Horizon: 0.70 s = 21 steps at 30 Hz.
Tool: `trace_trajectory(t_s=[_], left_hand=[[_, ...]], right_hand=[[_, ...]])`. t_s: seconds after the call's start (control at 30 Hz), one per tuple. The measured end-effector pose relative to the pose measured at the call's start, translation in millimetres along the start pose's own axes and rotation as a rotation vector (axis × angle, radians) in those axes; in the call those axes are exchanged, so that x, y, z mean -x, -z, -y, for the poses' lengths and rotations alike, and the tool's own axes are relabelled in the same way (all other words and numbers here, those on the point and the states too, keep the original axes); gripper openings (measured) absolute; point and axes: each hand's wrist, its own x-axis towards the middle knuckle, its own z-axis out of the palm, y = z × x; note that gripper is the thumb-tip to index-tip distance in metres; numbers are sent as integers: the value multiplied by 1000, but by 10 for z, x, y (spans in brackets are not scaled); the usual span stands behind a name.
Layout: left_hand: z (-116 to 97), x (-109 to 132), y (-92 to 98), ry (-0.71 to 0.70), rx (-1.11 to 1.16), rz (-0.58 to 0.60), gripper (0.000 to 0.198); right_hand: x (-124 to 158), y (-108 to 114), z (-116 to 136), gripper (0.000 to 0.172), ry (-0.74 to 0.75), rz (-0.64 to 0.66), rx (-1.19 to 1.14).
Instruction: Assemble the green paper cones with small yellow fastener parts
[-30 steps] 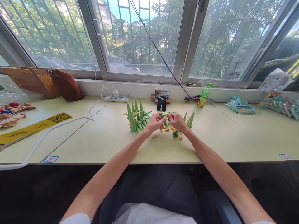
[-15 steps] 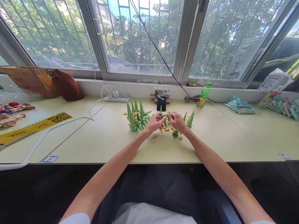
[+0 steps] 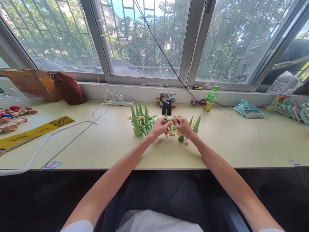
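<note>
Several green cones with yellow valve-like parts [image 3: 136,125] stand and lie on the table, left of my left hand [image 3: 159,127]. My left hand has its fingers closed around a green spiked piece [image 3: 166,113], whose tip shows above them. Touching or nearly touching it, my right hand [image 3: 182,125] is pinched; what its fingertips hold is too small to make out. Below my right hand lies a round green piece [image 3: 181,139] with a yellow part. More green cones [image 3: 197,123] stand just to the right.
A black phone [image 3: 166,107] lies behind the hands, near a power strip [image 3: 121,102]. A green bottle [image 3: 210,99] stands at the back right, with bagged turquoise items [image 3: 248,109] beyond. A brown bag [image 3: 69,88] and wooden toys [image 3: 14,117] are at left.
</note>
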Motion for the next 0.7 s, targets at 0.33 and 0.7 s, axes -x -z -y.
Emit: trace_trajectory(t_s=[0.33, 0.7], left_hand=[[-33, 4, 9, 39, 93, -3, 31], [65, -60, 40, 115, 273, 38, 21]], right_hand=[[13, 21, 49, 36, 32, 32, -36], [21, 14, 12, 33, 104, 58, -13]])
